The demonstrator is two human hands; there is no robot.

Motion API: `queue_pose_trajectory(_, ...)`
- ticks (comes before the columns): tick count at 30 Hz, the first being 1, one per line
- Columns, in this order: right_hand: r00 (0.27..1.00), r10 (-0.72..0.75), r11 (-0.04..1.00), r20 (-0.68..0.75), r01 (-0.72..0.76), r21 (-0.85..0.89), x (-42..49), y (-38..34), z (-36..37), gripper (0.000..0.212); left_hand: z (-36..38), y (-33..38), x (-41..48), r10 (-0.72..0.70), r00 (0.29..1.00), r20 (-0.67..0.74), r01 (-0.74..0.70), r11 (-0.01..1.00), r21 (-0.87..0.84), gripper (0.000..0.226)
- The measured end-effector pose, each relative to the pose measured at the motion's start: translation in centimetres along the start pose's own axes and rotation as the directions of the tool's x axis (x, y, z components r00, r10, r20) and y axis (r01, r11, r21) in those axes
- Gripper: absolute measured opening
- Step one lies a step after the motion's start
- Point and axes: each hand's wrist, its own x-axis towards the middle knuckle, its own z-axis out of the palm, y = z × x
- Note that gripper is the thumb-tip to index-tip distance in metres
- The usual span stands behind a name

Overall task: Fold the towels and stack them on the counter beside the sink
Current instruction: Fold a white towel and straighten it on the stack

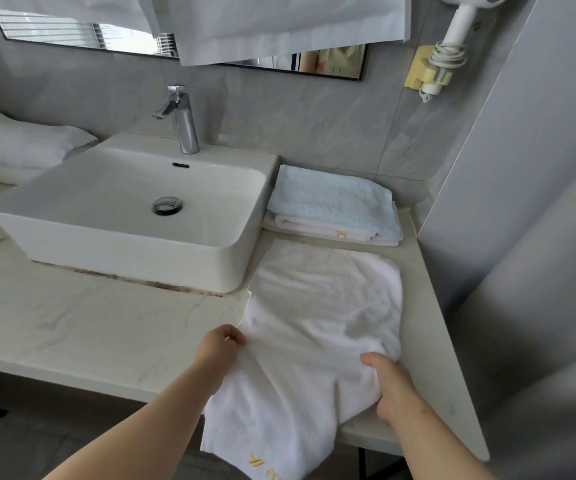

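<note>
— How far along is the task judged to be?

— Partly done. A folded light blue terry towel (331,199) is stacked on a folded white towel with yellow embroidery (328,231) at the back right corner of the pale marble worktop (89,323), just beside the white rectangular ceramic sink (124,251). More folded white towels (13,147) are piled at the far left end.

— And what is left to be done?

— The large white terry towel (324,306) is not yet folded. It is spread out, rumpled, at the right end of the worktop, between the stack and the front edge. Once it is folded, it is presumably to be set on the stack. White cloths (279,26) are also hung at the top of the view; whether they belong to the job cannot be told.

— How is the towel held?

— Its left edge is pinched by the left hand (219,344), fingers curled. A bunch of fabric at its right edge is clasped by the right hand (388,386).

— Which way is it pointed?

— Its long axis is laid from the back of the worktop toward the front edge. The far end is stopped just short of the stack. The near end, marked with yellow embroidery (262,462), is hung over the front edge.
</note>
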Motion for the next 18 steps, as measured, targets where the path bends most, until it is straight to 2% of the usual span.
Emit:
queue_pose_trajectory(3,1.000,-0.009,1.000,0.018,0.009,0.024,0.0,-0.4,0.1,0.043,-0.1,0.7,-0.1,-0.063,0.998,-0.005,0.063,0.994,-0.090,0.039)
queue_pose_trajectory(8,1.000,-0.020,0.995,-0.020,0.021,0.099,0.2,-1.5,-0.6,0.041,-1.0,3.3,0.5,-0.159,0.987,-0.015,0.137,0.892,-0.431,0.036)
queue_pose_trajectory(12,0.989,-0.109,0.968,-0.095,0.128,0.218,0.2,-3.2,-1.1,0.012,-2.4,4.7,1.7,-0.210,0.974,-0.081,0.109,0.754,-0.648,0.031)
queue_pose_trajectory(15,0.974,-0.215,0.925,-0.074,0.227,0.305,0.3,-4.3,-0.5,0.009,-2.0,4.6,2.4,-0.117,0.990,-0.072,0.051,0.799,-0.599,0.035)
queue_pose_trajectory(17,0.965,-0.262,0.923,-0.006,0.252,0.292,0.6,-4.0,0.2,0.028,-1.0,4.4,2.2,0.008,1.000,0.009,-0.003,0.866,-0.500,0.037)
queue_pose_trajectory(18,0.958,-0.287,0.929,0.026,0.271,0.253,0.9,-3.6,0.4,0.043,-0.4,4.1,2.1,0.088,0.996,0.035,-0.068,0.922,-0.382,0.042)
